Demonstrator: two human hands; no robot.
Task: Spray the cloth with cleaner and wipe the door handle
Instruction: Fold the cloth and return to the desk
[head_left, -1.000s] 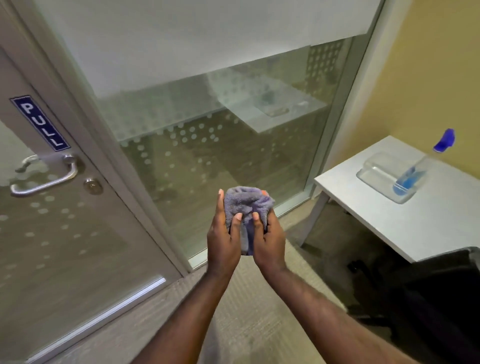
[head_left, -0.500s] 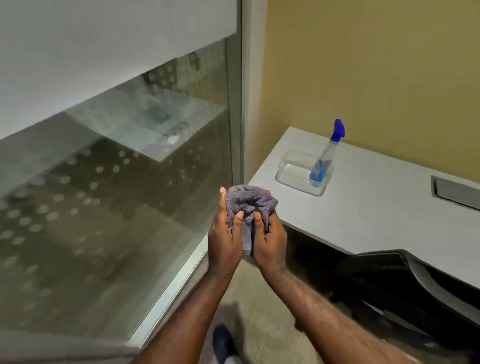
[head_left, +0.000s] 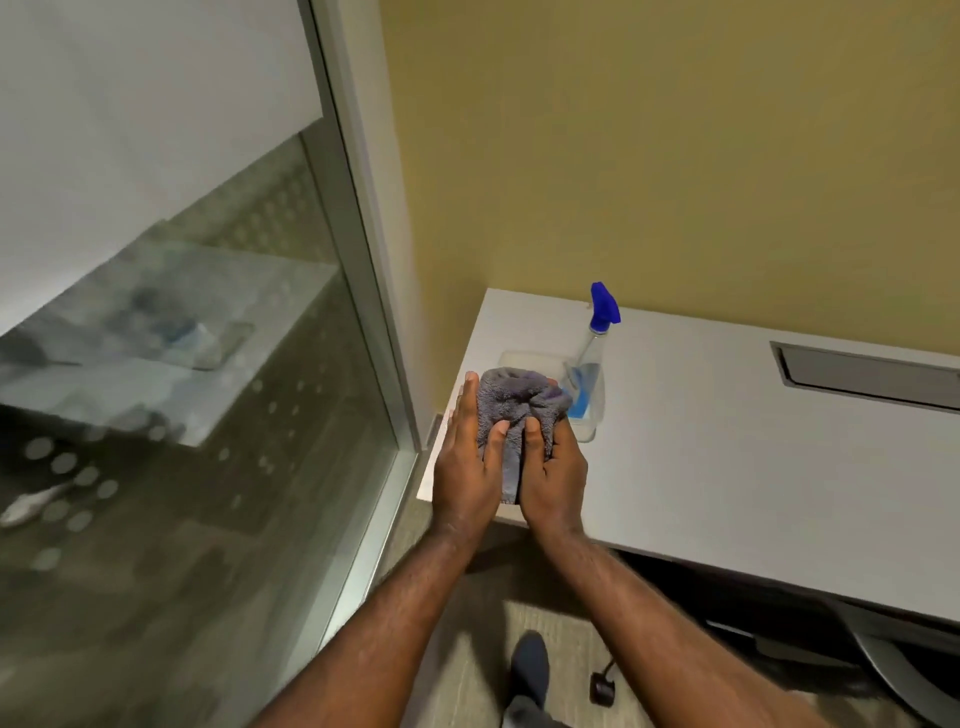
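A bunched grey-purple cloth (head_left: 511, 402) is pressed between both my hands, held over the left end of a white desk (head_left: 727, 441). My left hand (head_left: 467, 462) lies flat against its left side, thumb on the front. My right hand (head_left: 553, 470) wraps its right side. Just behind the cloth, a clear spray bottle (head_left: 592, 353) with a blue trigger head and blue liquid leans in a clear plastic tray (head_left: 584, 428). The door handle is out of view.
A glass partition (head_left: 182, 415) with a metal frame (head_left: 363, 260) fills the left. A yellow wall (head_left: 675, 156) rises behind the desk, which has a grey cable slot (head_left: 867, 371). A dark chair (head_left: 883, 660) sits under the desk; my shoe (head_left: 530, 670) is on the carpet.
My view has swung right, from the door with its handle to the desk. Both hands keep hold of the cloth, which is now close in front of the spray bottle.
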